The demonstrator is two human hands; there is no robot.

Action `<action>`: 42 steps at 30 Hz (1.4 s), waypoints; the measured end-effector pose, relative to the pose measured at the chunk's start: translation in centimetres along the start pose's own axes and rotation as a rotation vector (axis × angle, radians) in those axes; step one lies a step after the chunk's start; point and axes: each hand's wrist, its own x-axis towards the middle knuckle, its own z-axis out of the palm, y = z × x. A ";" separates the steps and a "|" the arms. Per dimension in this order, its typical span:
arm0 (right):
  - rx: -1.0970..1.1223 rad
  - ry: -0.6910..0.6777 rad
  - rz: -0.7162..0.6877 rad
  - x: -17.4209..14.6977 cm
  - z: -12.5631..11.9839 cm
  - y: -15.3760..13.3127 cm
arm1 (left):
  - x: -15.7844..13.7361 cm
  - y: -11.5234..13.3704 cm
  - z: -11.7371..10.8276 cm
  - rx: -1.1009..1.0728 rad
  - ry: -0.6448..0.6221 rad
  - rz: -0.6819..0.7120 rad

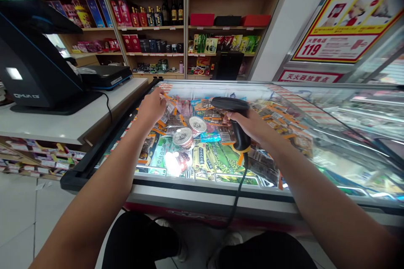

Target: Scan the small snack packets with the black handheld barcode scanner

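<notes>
My right hand (249, 126) is wrapped round the handle of a black barcode scanner (241, 134), held over a chest freezer (202, 191). Its dark cable (241, 189) hangs down over the front edge. At the freezer's left side, my left hand (153, 107) is closed with its fingers curled; what they grip, if anything, is hidden. Beside those fingers lie clear packets with orange edges (172, 105). Between my hands are two round lidded tubs (183, 136), a green packet (221, 155) and a blue packet (210, 135).
A white counter (63, 126) at left bears a dark checkout terminal (41, 59) and a scale (105, 76). Shelves (151, 28) with boxes and bottles line the back. Another glass-topped freezer section (353, 134) is at right, below a wall poster (344, 17).
</notes>
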 end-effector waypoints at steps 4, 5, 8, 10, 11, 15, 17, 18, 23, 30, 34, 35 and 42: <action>-0.098 0.022 0.060 0.2 0.3 0.1 | -0.9 0.4 -0.4 0.351 0.011 0.074; -0.057 0.008 0.067 0.2 0.5 0.0 | -1.2 0.9 -0.1 0.360 0.006 0.134; 0.140 -0.007 0.093 0.0 1.2 -0.5 | -2.6 2.9 1.8 0.212 -0.191 0.391; 0.262 0.008 0.108 -0.1 1.5 -0.8 | -3.7 4.1 3.6 0.083 -0.386 0.553; 0.309 0.023 0.113 -0.2 1.5 -1.0 | -4.2 4.6 4.4 0.069 -0.469 0.609; 0.379 0.065 0.139 -0.2 1.3 -1.1 | -5.6 5.4 6.9 0.141 -0.588 0.644; 0.366 0.072 0.142 -0.2 1.3 -1.1 | -5.7 5.3 7.2 0.131 -0.598 0.627; 0.359 0.071 0.142 -0.2 1.3 -1.2 | -5.7 5.1 7.1 0.104 -0.596 0.620; 0.442 0.010 0.142 -0.5 1.0 -1.5 | -4.3 4.5 5.6 -0.216 -0.391 0.474; 0.464 -0.189 0.068 -1.4 0.7 -2.1 | -1.9 4.7 4.2 -0.972 0.005 -0.190; 0.398 -0.263 0.031 -1.8 1.0 -2.2 | -1.6 4.7 3.9 -1.266 -0.028 -0.392; 0.397 -0.288 0.037 -1.9 1.1 -2.1 | -1.6 4.6 3.8 -1.329 -0.056 -0.431; 0.325 -0.511 0.077 -2.4 1.2 -1.8 | -1.7 4.8 2.6 -1.493 -0.181 -0.402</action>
